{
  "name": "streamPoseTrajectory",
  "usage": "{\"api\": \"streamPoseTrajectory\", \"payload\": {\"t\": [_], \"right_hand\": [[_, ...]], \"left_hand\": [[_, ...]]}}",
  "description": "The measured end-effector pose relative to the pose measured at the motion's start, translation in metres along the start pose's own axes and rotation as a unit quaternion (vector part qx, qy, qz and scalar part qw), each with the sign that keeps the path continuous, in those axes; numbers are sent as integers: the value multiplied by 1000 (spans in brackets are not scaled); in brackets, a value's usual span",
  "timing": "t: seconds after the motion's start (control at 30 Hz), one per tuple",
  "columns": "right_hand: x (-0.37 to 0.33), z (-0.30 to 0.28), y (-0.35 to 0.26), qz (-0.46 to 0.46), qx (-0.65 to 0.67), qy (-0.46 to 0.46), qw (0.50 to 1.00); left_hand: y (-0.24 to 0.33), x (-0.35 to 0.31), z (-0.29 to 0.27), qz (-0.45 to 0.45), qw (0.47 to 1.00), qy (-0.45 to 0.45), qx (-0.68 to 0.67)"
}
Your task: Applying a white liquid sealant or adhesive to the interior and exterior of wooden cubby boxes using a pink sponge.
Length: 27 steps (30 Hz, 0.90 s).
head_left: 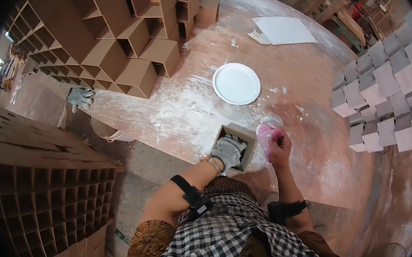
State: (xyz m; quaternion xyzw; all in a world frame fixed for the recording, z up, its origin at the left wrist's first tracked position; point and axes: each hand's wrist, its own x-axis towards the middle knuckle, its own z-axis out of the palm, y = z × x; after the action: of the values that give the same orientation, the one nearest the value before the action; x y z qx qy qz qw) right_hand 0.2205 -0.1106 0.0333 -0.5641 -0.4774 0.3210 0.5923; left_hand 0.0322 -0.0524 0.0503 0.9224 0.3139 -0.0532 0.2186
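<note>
My left hand (229,152), in a grey work glove, is inside an open cardboard box (250,148) at the table's near edge, steadying it from within. Its fingers are partly curled; whether anything else lies under them is hidden. Just right of the box, my bare right hand (281,147) is closed round a pink brush-like tool (267,136) smeared with white at its far end. Beyond both hands, a round white lid or shallow dish (236,83) with a pale surface lies on the table.
Brown cardboard boxes (136,77) are stacked at the far left, with another tall stack (52,195) nearer. Whitish boxes (392,89) stand at right. A white sheet (286,30), a loose glove (80,98) and a bucket (110,131) surround the white-smeared table (315,167).
</note>
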Motion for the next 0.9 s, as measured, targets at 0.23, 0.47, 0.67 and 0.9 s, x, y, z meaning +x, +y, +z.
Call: {"api": "streamPoseTrajectory", "payload": {"t": [0.23, 0.47, 0.67, 0.9], "right_hand": [[-27, 11, -32, -206, -273, -68, 937], [-47, 19, -60, -245, -355, -105, 896], [-2, 18, -44, -225, -395, -43, 890], [-71, 28, -82, -203, -377, -156, 890]], "left_hand": [[2, -2, 0, 10, 1000, 15, 25], [-7, 4, 18, 7, 999, 21, 41], [-3, 2, 8, 6, 1000, 0, 24], [-8, -1, 16, 5, 999, 23, 40]]}}
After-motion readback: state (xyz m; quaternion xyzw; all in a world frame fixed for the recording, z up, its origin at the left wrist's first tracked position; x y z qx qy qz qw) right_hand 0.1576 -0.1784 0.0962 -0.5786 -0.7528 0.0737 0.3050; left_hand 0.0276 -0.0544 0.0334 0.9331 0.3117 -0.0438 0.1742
